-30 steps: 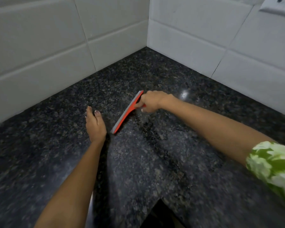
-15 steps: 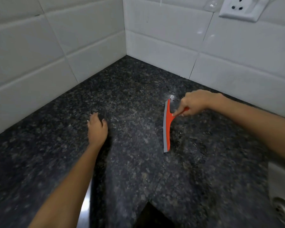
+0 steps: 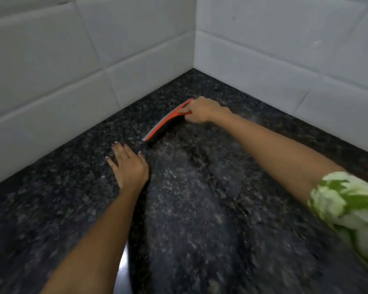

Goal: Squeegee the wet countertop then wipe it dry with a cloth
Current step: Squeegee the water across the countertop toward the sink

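White tiled walls [image 3: 77,66] meet in a corner at 12 o'clock, above a dark speckled granite countertop [image 3: 200,209]. At about 12 o'clock from the frame's centre, the right hand [image 3: 202,112] grips the handle of an orange squeegee [image 3: 166,122], whose grey-edged blade slants on the counter toward 7 o'clock. The left hand [image 3: 129,166] lies flat on the stone at 9 o'clock, fingers straight and spread, just beside the blade's near tip. A green-and-white sleeve [image 3: 346,200] shows at 4 o'clock.

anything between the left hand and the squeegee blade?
Nothing: head view shows only bare dark countertop between the flat left hand and the squeegee's near end.
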